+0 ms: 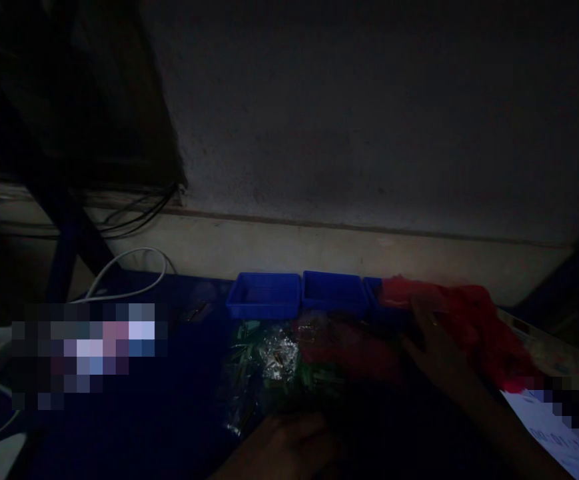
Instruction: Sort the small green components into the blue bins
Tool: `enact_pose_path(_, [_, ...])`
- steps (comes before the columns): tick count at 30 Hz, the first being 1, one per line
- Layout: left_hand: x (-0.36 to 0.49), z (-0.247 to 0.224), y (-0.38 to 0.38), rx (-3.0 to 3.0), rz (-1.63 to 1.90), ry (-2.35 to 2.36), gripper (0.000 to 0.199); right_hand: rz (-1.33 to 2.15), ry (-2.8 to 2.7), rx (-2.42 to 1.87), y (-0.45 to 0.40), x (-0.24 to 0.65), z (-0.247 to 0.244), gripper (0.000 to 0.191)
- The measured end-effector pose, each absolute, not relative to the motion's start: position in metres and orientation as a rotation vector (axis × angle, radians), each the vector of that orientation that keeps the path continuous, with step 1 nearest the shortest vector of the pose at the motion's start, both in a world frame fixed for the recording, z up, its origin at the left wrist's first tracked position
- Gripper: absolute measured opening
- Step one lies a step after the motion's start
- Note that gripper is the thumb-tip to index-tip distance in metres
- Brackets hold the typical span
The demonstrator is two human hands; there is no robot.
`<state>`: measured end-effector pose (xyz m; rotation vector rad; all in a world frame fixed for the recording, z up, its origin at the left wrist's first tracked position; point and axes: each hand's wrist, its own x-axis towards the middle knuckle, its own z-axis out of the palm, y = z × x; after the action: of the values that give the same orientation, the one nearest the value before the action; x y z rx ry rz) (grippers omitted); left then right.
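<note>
The scene is dim. My right hand reaches over the right side of the blue table, its thumb and a finger apart, beside a crumpled red cloth or bag. My left hand is low at the centre, its fingers curled and dark; what they hold, if anything, is hidden. Just beyond it lie clear plastic packets with small items, and green pieces. Another red piece lies between these and my right hand.
Blue trays line the back edge by the wall. A white cable loops at the left, near a blurred-out patch. Printed paper lies at the lower right. Blue frame posts stand at left.
</note>
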<state>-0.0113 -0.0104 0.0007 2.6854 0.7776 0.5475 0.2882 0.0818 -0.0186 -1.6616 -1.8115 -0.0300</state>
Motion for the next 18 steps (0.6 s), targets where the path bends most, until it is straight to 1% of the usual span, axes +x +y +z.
enact_pose_path(5, [-0.011, 0.008, -0.013, 2.625, 0.492, 0.779, 0.016, -0.167, -1.919, -1.691, 0.082, 0.29, -0.019, 0.064])
enact_pose_path(11, [-0.009, 0.024, -0.015, 2.547, 0.333, 0.845, 0.015, -0.258, -1.955, -1.696, 0.08, 0.286, -0.013, 0.058])
enact_pose_path(18, [-0.007, 0.034, -0.021, 2.489, 0.416, 0.888, 0.018, -0.241, -2.04, -1.661, 0.078, 0.281, -0.01, 0.057])
